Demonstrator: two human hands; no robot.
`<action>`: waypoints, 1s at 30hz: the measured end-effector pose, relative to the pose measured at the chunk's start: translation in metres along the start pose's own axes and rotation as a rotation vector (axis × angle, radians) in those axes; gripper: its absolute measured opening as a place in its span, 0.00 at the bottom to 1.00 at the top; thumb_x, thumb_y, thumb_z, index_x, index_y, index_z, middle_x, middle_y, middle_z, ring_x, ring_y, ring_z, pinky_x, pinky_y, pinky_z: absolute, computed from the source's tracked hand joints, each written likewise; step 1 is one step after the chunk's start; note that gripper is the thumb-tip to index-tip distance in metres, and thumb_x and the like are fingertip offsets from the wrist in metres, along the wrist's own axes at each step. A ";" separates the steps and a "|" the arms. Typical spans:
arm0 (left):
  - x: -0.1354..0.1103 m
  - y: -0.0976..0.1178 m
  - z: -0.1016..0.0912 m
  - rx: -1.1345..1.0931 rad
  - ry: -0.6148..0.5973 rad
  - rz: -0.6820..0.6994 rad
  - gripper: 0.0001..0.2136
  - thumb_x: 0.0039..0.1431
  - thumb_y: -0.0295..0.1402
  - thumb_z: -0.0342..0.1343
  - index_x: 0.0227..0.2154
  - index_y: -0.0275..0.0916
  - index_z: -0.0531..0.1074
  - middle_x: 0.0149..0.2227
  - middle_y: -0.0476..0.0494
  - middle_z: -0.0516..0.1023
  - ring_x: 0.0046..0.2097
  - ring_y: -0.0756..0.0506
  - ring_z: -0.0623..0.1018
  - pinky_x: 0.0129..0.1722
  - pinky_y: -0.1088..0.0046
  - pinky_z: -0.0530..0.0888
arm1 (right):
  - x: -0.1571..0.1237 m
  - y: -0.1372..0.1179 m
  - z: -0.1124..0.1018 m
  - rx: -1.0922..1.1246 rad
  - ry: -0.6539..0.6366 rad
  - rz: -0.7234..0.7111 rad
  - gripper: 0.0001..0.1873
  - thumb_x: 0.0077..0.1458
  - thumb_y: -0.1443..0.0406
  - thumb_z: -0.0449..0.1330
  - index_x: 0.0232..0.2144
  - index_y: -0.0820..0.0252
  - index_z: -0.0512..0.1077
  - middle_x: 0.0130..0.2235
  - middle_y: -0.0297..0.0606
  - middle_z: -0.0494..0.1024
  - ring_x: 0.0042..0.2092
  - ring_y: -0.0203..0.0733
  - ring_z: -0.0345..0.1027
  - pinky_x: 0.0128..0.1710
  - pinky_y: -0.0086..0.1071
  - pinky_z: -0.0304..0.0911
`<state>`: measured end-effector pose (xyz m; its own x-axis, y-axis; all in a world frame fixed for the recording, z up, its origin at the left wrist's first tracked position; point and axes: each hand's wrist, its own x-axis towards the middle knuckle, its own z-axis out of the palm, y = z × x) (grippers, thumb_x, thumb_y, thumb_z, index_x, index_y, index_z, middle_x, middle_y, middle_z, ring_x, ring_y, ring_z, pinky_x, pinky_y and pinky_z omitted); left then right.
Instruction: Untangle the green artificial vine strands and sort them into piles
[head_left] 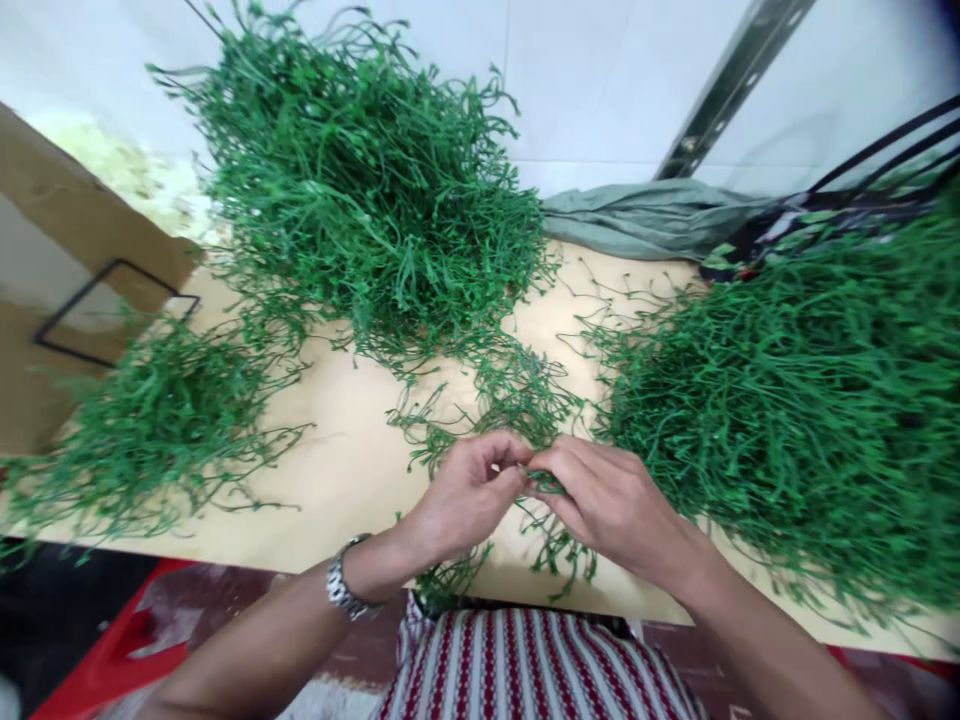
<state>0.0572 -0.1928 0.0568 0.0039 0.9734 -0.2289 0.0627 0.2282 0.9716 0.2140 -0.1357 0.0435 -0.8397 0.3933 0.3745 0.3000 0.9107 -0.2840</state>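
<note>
Left hand point(469, 492): fingertips pinched on green stems point(546, 482)
Right hand point(611, 500): fingers curled closed around them
Handling: likely light, bendy, fragile; pinch mid-length

Tabletop lane point(349, 470) between left heap point(172, 410) and stems point(517, 385)

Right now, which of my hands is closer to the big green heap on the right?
Right. Your right hand is near the left edge of the green heap; your left hand is farther left, beyond the right hand.
</note>
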 end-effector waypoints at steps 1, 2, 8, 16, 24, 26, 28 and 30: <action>0.000 -0.002 0.000 0.039 0.006 0.029 0.05 0.50 0.24 0.46 0.25 0.34 0.66 0.22 0.53 0.64 0.25 0.54 0.64 0.26 0.79 0.63 | 0.000 0.000 0.001 -0.024 -0.004 0.001 0.03 0.54 0.71 0.52 0.30 0.64 0.66 0.28 0.37 0.67 0.30 0.38 0.61 0.29 0.31 0.55; 0.000 -0.003 -0.001 0.082 0.003 0.058 0.05 0.51 0.24 0.46 0.26 0.34 0.67 0.23 0.52 0.65 0.26 0.53 0.65 0.27 0.78 0.64 | 0.001 -0.001 0.001 -0.048 -0.007 0.002 0.03 0.55 0.70 0.52 0.30 0.64 0.65 0.27 0.37 0.66 0.30 0.38 0.61 0.29 0.31 0.55; -0.001 -0.003 -0.017 0.403 -0.145 0.207 0.08 0.52 0.24 0.47 0.24 0.33 0.70 0.22 0.50 0.65 0.27 0.52 0.65 0.28 0.76 0.62 | 0.004 -0.003 -0.003 -0.036 -0.088 -0.027 0.09 0.56 0.72 0.46 0.26 0.62 0.63 0.24 0.34 0.63 0.26 0.36 0.55 0.25 0.30 0.50; 0.003 0.002 -0.022 0.410 -0.289 0.305 0.10 0.52 0.24 0.49 0.17 0.35 0.65 0.19 0.52 0.61 0.24 0.53 0.62 0.24 0.77 0.58 | 0.006 0.010 -0.005 0.409 -0.178 -0.088 0.07 0.53 0.72 0.46 0.25 0.61 0.61 0.24 0.31 0.60 0.26 0.33 0.53 0.25 0.27 0.50; 0.003 0.010 -0.028 0.288 -0.353 0.341 0.11 0.50 0.24 0.50 0.14 0.35 0.65 0.16 0.52 0.60 0.21 0.53 0.60 0.22 0.76 0.57 | 0.009 0.021 -0.007 0.664 -0.257 -0.082 0.10 0.55 0.69 0.48 0.22 0.60 0.58 0.21 0.29 0.58 0.24 0.31 0.52 0.24 0.27 0.47; 0.005 0.010 -0.031 0.180 -0.303 0.269 0.08 0.50 0.26 0.53 0.18 0.35 0.69 0.17 0.51 0.62 0.21 0.54 0.61 0.21 0.76 0.58 | 0.011 0.023 -0.009 0.733 -0.196 -0.013 0.10 0.58 0.66 0.47 0.24 0.61 0.60 0.22 0.30 0.60 0.24 0.31 0.53 0.25 0.26 0.50; 0.009 0.007 -0.030 0.053 -0.232 0.218 0.05 0.50 0.28 0.56 0.21 0.34 0.72 0.20 0.50 0.65 0.22 0.54 0.62 0.21 0.77 0.60 | 0.014 0.023 -0.008 0.786 -0.090 0.081 0.12 0.59 0.63 0.46 0.26 0.61 0.61 0.27 0.34 0.64 0.29 0.32 0.58 0.29 0.27 0.55; 0.012 0.003 -0.026 -0.018 -0.155 0.221 0.04 0.49 0.29 0.58 0.24 0.34 0.74 0.21 0.49 0.68 0.24 0.53 0.65 0.23 0.77 0.63 | 0.016 0.019 -0.004 0.867 -0.006 0.206 0.13 0.61 0.61 0.45 0.29 0.62 0.62 0.33 0.38 0.67 0.35 0.34 0.61 0.36 0.30 0.58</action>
<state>0.0313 -0.1798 0.0581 0.1680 0.9857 -0.0161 0.0254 0.0120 0.9996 0.2076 -0.1113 0.0474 -0.8100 0.5359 0.2380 -0.0004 0.4055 -0.9141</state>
